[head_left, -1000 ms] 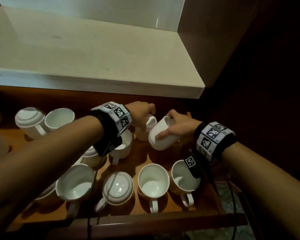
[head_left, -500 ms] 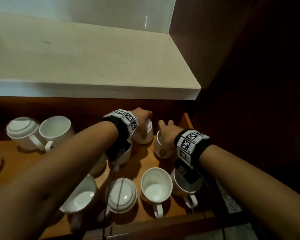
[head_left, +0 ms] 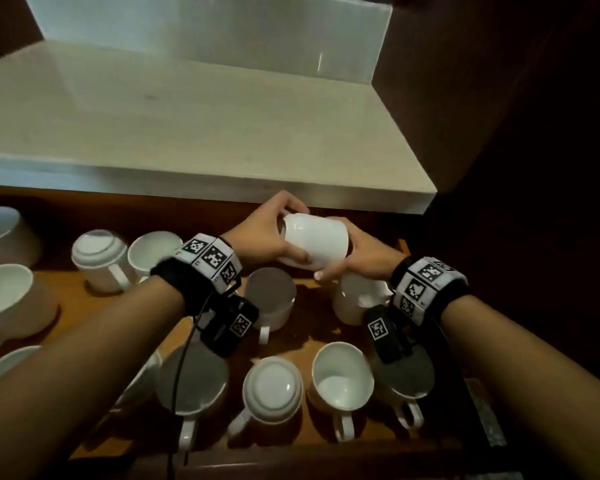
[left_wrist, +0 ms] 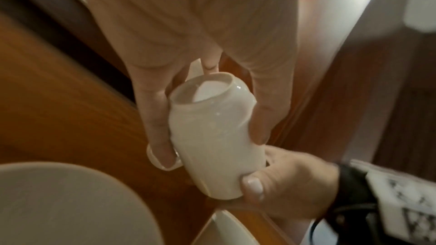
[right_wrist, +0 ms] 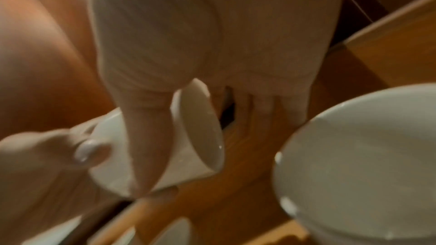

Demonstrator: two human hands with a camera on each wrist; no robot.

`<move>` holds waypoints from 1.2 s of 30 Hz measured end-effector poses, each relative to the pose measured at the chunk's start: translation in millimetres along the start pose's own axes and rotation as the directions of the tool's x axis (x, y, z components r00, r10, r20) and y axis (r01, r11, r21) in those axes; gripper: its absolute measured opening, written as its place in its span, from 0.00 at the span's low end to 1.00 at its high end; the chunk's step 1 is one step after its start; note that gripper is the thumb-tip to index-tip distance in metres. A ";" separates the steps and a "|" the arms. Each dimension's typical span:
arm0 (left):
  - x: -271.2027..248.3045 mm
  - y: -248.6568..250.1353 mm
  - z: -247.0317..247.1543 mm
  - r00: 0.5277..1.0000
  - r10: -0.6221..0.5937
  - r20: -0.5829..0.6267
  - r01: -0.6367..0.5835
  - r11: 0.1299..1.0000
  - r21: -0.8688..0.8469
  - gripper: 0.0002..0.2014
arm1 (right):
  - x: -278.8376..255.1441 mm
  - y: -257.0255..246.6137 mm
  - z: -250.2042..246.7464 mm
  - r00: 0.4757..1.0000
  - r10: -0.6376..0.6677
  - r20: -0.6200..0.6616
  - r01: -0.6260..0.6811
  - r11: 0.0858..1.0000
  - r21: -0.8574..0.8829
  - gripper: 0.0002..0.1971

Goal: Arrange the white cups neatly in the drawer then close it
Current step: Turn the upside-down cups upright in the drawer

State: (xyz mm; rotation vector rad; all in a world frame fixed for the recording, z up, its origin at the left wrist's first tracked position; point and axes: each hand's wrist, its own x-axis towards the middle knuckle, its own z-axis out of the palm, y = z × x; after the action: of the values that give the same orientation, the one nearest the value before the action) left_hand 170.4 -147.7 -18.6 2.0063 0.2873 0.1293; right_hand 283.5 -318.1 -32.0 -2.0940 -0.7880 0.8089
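Note:
A white cup [head_left: 314, 242] lies on its side in the air over the back of the open wooden drawer [head_left: 312, 327]. My left hand [head_left: 284, 230] grips its base end and my right hand [head_left: 347, 258] grips its mouth end. In the left wrist view the cup [left_wrist: 212, 137] sits between my left fingers [left_wrist: 155, 118], with the right hand [left_wrist: 283, 183] holding from below. The right wrist view shows the cup [right_wrist: 193, 146] under my right thumb. Several more white cups stand in the drawer, one [head_left: 357, 299] just below my right hand.
The front row holds an upside-down cup [head_left: 272, 389] and upright cups [head_left: 342, 375], [head_left: 191, 379]. More cups [head_left: 97, 258] stand at the back left. A pale countertop [head_left: 222, 133] overhangs the drawer's back. A dark cabinet wall [head_left: 516, 168] closes the right side.
Half a second ago each hand rested on its own cup at the back of the drawer. Now both hands hold one cup, lifted and turned sideways.

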 end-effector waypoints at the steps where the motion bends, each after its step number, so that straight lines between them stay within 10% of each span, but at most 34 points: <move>1: -1.6 0.6 -3.1 1.000 -0.008 -0.006 0.008 0.999 -0.032 0.33 | 0.2 -1.4 -0.2 1.000 -0.021 -0.010 0.022 0.998 0.062 0.45; 7: -3.2 -8.1 -13.8 0.996 -0.093 0.015 0.092 0.995 0.037 0.38 | 7.1 -14.4 0.5 0.992 -0.004 -0.126 0.011 0.998 0.059 0.37; 12: -16.1 -23.7 -5.5 0.914 -0.310 0.263 0.199 0.905 0.376 0.61 | 16.1 -14.0 17.2 0.957 0.002 -0.292 -0.066 0.975 -0.211 0.43; 19: -22.6 -34.7 10.9 0.906 -0.355 0.233 0.106 0.720 0.686 0.39 | 27.6 -25.3 53.1 0.961 0.052 -0.272 -0.223 0.730 -0.647 0.46; 26: -27.5 -25.5 0.5 0.909 -0.359 0.212 0.085 0.658 0.748 0.47 | 38.4 -34.0 59.7 0.975 0.165 -0.148 -0.217 0.564 -0.797 0.46; 31: -60.6 11.3 -2.0 0.936 -0.150 0.320 -0.117 0.721 0.683 0.43 | 32.6 -41.7 45.2 0.973 0.210 -0.098 -0.204 0.577 -0.791 0.50; 36: -87.1 24.2 25.6 0.756 -0.330 0.565 -0.273 0.625 0.731 0.30 | 14.7 -46.3 31.9 0.989 0.107 -0.105 -0.150 0.691 -0.708 0.46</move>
State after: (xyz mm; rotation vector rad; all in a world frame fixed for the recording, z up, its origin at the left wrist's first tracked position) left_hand 95.4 -202.6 -5.0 2.7581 -0.1346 -0.9035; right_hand 256.4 -269.3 -15.8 -2.8840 -1.0512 0.5437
